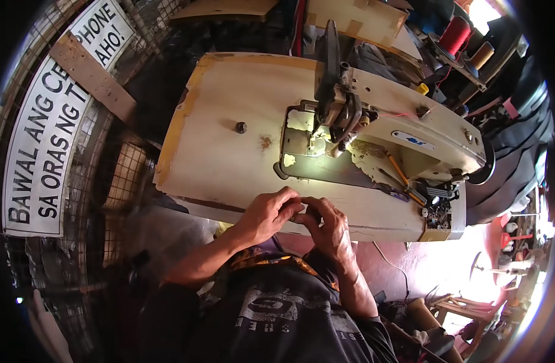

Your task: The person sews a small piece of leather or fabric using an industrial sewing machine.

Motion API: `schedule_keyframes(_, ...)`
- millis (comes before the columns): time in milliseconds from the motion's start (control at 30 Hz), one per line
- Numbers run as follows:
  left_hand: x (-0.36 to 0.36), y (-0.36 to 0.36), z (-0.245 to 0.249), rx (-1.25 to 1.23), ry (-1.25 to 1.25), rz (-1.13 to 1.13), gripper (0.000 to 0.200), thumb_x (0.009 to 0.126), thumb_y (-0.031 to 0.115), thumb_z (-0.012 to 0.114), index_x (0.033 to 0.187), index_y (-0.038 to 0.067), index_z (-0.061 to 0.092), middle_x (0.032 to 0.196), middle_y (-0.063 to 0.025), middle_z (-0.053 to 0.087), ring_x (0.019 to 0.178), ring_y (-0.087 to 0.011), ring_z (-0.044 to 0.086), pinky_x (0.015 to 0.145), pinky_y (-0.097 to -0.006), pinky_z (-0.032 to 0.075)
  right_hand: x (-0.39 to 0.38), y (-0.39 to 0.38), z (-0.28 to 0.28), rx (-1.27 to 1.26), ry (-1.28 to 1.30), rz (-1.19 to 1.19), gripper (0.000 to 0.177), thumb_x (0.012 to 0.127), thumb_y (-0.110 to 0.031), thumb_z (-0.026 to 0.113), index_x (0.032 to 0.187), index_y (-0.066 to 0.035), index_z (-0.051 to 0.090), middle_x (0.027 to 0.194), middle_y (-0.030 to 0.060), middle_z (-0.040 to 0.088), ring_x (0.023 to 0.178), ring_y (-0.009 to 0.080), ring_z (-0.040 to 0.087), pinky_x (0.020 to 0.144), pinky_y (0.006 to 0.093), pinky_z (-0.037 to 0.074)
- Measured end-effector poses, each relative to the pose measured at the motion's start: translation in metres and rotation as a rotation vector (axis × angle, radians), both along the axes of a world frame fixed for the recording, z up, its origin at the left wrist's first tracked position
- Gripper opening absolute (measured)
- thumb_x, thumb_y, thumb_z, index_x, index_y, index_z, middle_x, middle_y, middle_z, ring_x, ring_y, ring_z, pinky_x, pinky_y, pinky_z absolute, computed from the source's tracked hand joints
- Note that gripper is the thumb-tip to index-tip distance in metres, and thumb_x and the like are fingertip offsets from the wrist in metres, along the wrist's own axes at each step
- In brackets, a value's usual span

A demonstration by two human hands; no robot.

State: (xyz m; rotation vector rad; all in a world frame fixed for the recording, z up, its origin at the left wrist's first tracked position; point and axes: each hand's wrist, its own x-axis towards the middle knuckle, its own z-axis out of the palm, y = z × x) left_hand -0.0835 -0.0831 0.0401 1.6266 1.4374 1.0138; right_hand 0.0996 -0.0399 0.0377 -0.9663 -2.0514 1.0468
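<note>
My left hand (270,213) and my right hand (329,228) meet at the front edge of the sewing table (217,157), close to my body. The fingers of both are pinched together, with the tips almost touching. Something small and dark may be between them, but the fingers hide it. Beyond them stands an industrial sewing machine (404,130), its lamp lighting the needle area (319,145). On the tabletop to the left lies a small dark round piece (241,127).
An orange-handled tool (397,167) and a screwdriver (417,196) lie under the machine's arm. Small metal parts (436,215) crowd the table's right end. A red thread cone (454,36) stands at the back right. A lettered sign (41,151) hangs on wire mesh at left.
</note>
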Motion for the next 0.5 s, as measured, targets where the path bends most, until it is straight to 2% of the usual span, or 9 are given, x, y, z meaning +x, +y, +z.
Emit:
schedule_keyframes(100, 0.003, -0.002, -0.002, 0.015, -0.105, 0.063, 0.016, 0.097, 0.011, 0.064, 0.105, 0.001, 0.054, 0.086, -0.0117, 0.066, 0.08, -0.0196, 0.067, 0.07, -0.0324, 0.052, -0.005, -0.002, -0.001, -0.065, -0.02, -0.004, 0.028, 0.085, -0.013, 0.077, 0.109, -0.001, 0.068, 0.073, 0.0075, 0.06, 0.058, 0.0162, 0.054, 0.055, 0.0314, 0.045)
schedule_keyframes(200, 0.005, 0.001, -0.005, 0.055, -0.075, 0.083, 0.021, 0.098, 0.013, 0.064, 0.11, 0.001, 0.051, 0.087, -0.0111, 0.065, 0.084, -0.021, 0.068, 0.071, -0.0326, 0.052, -0.007, -0.004, -0.003, -0.27, 0.061, -0.099, 0.026, 0.085, -0.012, 0.077, 0.107, 0.0, 0.07, 0.063, 0.0011, 0.054, 0.056, 0.0092, 0.045, 0.052, 0.0274, 0.039)
schedule_keyframes(300, 0.008, 0.01, -0.007, 0.024, -0.081, 0.106, 0.025, 0.097, 0.014, 0.065, 0.113, 0.001, 0.049, 0.087, -0.0114, 0.065, 0.085, -0.0225, 0.069, 0.073, -0.0326, 0.052, -0.011, -0.003, -0.014, -0.368, 0.165, -0.189, 0.023, 0.086, -0.012, 0.077, 0.105, -0.001, 0.073, 0.058, -0.0041, 0.047, 0.056, 0.004, 0.04, 0.051, 0.0245, 0.034)
schedule_keyframes(400, 0.007, 0.021, -0.023, 0.076, -0.09, 0.107, 0.028, 0.097, 0.018, 0.064, 0.113, 0.0, 0.049, 0.09, -0.0145, 0.067, 0.083, -0.0241, 0.07, 0.072, -0.033, 0.052, -0.011, 0.001, -0.021, -0.422, 0.246, -0.246, 0.023, 0.085, -0.015, 0.08, 0.103, -0.002, 0.074, 0.058, -0.0079, 0.046, 0.055, 0.0016, 0.038, 0.051, 0.0222, 0.031)
schedule_keyframes(500, -0.002, 0.027, -0.017, 0.114, -0.018, 0.005, 0.031, 0.098, 0.022, 0.064, 0.113, 0.0, 0.049, 0.094, -0.0165, 0.068, 0.081, -0.0263, 0.07, 0.073, -0.0341, 0.053, -0.01, 0.005, -0.026, -0.433, 0.281, -0.274, 0.02, 0.084, -0.013, 0.08, 0.101, -0.003, 0.075, 0.058, -0.0082, 0.045, 0.055, 0.0013, 0.037, 0.05, 0.0222, 0.031)
